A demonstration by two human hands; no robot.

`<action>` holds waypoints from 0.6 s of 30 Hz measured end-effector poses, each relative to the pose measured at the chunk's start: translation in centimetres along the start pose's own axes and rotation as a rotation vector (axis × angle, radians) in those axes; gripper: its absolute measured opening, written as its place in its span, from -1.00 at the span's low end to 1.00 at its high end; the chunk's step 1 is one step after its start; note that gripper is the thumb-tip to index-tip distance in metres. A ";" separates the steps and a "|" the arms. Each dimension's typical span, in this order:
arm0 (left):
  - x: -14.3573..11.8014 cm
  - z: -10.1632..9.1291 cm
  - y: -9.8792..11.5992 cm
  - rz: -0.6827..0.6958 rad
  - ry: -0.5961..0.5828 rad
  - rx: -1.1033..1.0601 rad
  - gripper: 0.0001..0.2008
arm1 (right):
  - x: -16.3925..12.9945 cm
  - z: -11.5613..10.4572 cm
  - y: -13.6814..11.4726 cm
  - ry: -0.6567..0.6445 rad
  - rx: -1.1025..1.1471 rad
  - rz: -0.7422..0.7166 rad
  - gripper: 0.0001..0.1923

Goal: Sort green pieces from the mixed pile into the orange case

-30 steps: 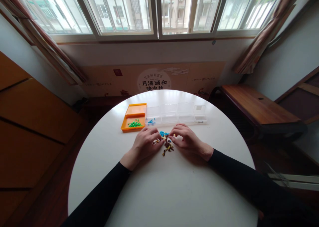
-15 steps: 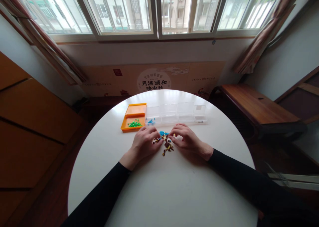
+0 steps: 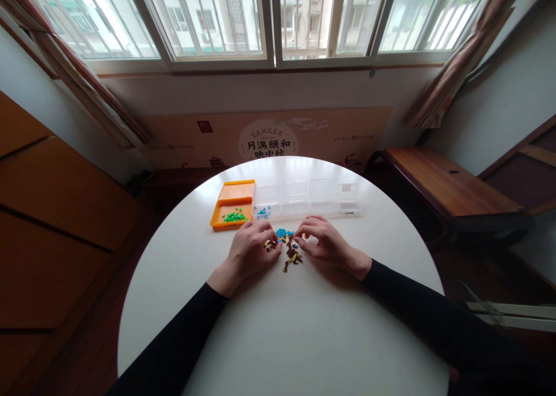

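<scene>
Both hands, the left hand (image 3: 252, 246) and the right hand (image 3: 324, 241), curled loosely over the bead pile (image 3: 287, 246); whether either pinched a bead, I couldn't tell. A careless sweep might have scattered beads across the table (image 3: 282, 338).

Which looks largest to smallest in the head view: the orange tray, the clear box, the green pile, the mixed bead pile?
1. clear box
2. orange tray
3. mixed bead pile, partly hidden by hands
4. green pile

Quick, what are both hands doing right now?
Left hand: curled, fingertips in the pile of small beads; a held bead cannot be told.
Right hand: curled, fingertips at the pile; grip cannot be told.
</scene>
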State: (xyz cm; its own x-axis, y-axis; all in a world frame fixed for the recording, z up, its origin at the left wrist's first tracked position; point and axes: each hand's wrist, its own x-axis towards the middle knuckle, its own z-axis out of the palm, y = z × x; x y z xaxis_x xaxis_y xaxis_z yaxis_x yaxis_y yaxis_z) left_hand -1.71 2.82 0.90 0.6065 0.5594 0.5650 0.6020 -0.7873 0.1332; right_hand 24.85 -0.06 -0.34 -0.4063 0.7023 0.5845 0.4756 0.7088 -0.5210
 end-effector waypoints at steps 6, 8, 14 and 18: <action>-0.2 0.5 -0.4 0.053 0.000 -0.001 -0.87 | 0.0 0.0 0.0 0.001 0.003 -0.005 -0.87; -0.2 0.5 -0.5 0.068 -0.008 0.008 -0.87 | 0.0 -0.1 0.0 -0.002 0.006 -0.009 -0.87; -0.2 0.5 -0.4 0.010 0.044 -0.124 -0.86 | 0.1 -0.1 0.1 0.006 0.008 -0.016 -0.88; -0.1 0.5 0.0 -0.020 0.074 -0.303 -0.87 | 0.1 0.0 0.0 -0.003 0.019 -0.030 -0.95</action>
State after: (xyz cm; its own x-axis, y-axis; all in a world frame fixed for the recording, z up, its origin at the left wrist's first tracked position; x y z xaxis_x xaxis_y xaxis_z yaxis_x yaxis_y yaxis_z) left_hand -1.51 2.85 0.41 0.5501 0.5641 0.6157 0.4243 -0.8239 0.3757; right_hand 24.86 0.00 -0.31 -0.4226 0.6811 0.5979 0.4481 0.7305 -0.5154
